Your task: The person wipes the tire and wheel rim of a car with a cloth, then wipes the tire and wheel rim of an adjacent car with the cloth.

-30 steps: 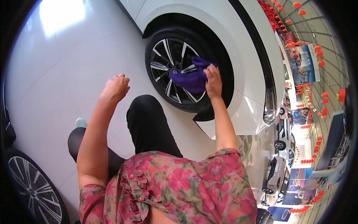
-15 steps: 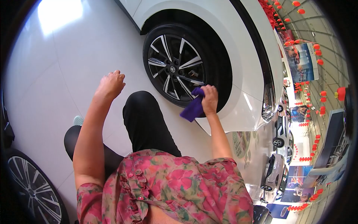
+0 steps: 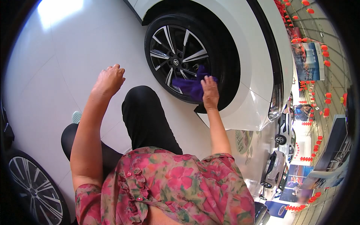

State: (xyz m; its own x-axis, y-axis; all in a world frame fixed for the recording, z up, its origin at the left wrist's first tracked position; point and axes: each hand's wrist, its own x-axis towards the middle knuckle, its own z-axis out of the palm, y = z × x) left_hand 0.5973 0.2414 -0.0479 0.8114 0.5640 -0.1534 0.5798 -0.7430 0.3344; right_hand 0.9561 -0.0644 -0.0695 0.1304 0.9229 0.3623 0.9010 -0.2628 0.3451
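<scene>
My right hand (image 3: pixel 210 92) grips a purple cloth (image 3: pixel 189 87) at the lower part of a car wheel. The cloth is smeared by motion and covers some of the lower spokes and rim. Black and silver spokes surround a centre cap with a logo on this alloy wheel (image 3: pixel 175 62), and a black tyre (image 3: pixel 221 63) runs round it. Out to the left, above the pale floor, my left hand (image 3: pixel 108 80) hangs with loosely bent fingers, slightly apart, and nothing visible in them.
The white car's fender (image 3: pixel 257 67) arches over the wheel. Below my hands is my bent knee in black trousers (image 3: pixel 144 116). Another car's wheel (image 3: pixel 33 191) stands at lower left. Parked cars (image 3: pixel 273 167), posters (image 3: pixel 309 62) and red lanterns fill the right side.
My right hand has moved slightly up with the cloth, which now spreads over the lower spokes instead of hanging below the rim. My left hand has shifted slightly; the view has tilted a little.
</scene>
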